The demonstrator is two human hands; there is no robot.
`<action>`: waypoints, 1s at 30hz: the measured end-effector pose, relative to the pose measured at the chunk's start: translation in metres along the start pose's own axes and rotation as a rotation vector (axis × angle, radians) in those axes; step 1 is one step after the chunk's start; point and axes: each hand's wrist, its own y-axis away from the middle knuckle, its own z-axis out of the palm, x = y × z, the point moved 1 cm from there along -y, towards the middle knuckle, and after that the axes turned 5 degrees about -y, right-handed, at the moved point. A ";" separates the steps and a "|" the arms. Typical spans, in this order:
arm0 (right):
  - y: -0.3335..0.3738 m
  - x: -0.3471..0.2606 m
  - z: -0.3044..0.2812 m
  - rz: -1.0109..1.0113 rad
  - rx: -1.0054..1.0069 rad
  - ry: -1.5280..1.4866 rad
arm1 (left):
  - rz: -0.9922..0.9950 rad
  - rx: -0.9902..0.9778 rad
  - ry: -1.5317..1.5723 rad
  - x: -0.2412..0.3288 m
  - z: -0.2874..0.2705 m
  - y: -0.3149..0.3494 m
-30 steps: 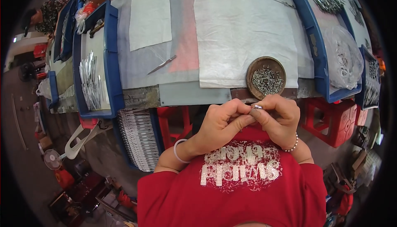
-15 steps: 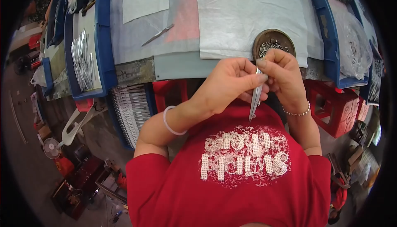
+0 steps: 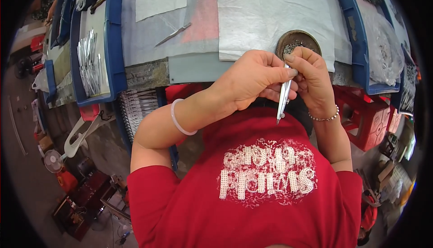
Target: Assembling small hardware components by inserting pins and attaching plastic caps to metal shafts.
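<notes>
A slim, shiny metal piece (image 3: 284,92) with a narrow tip is held between my two hands, its tip pointing down toward my shirt. It looks like tweezers or a narrow blade, but I cannot tell which. My left hand (image 3: 257,77) pinches its upper part between thumb and fingers. At its top end, the thumb and fingers of my right hand (image 3: 314,78) are closed; whatever else they hold is too small to make out. Just beyond my right hand is a round brown bowl (image 3: 298,35) of small metal pins, partly covered by my fingers.
A slim pointed metal piece (image 3: 173,34) lies on the covered table (image 3: 194,69). Blue bins stand on both sides; the left bin (image 3: 116,45) holds several long metal pieces, the right bin (image 3: 361,40) a clear plastic bag (image 3: 383,45). A red stool (image 3: 372,121) is below right.
Both hands have shifted slightly away from my body with the metal piece, closer to the bowl. My left elbow has swung outward. Both hands keep their grip.
</notes>
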 end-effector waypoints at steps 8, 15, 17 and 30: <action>0.012 -0.012 -0.006 -0.123 -0.041 -0.173 | 0.106 0.066 -0.012 0.003 0.027 -0.004; 0.030 -0.023 -0.018 -0.235 -0.145 -0.115 | 0.057 -0.050 0.266 -0.027 0.039 -0.020; 0.035 -0.026 -0.031 -0.289 -0.174 -0.014 | 0.019 -0.060 0.295 -0.025 0.051 -0.021; 0.036 -0.176 -0.231 -0.881 0.514 1.174 | 0.002 -0.124 0.178 -0.023 0.063 -0.019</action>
